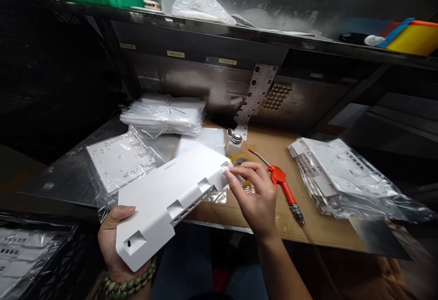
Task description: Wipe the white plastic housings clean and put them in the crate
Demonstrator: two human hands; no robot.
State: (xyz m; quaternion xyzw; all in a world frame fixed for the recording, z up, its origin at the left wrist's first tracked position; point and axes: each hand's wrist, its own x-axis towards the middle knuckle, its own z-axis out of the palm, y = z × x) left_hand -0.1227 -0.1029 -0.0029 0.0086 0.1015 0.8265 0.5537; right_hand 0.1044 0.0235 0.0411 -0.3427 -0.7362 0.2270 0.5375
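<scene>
A long white plastic device housing (171,195) with slots along one edge is tilted above the bench front. My left hand (111,240) grips its near end from below, thumb on top, a green bead bracelet on the wrist. My right hand (255,195) is at the housing's far corner, fingertips pinched against that edge; what is between them is too small to make out. Under the right hand lies a roll of yellow tape (239,159).
A red-handled air blow gun (284,186) lies right of my hand. Bagged white panels are stacked at right (342,176), left (123,158) and back (160,115). A small pump dispenser (234,142) and label strip (255,92) stand behind. A shelf (239,30) overhangs.
</scene>
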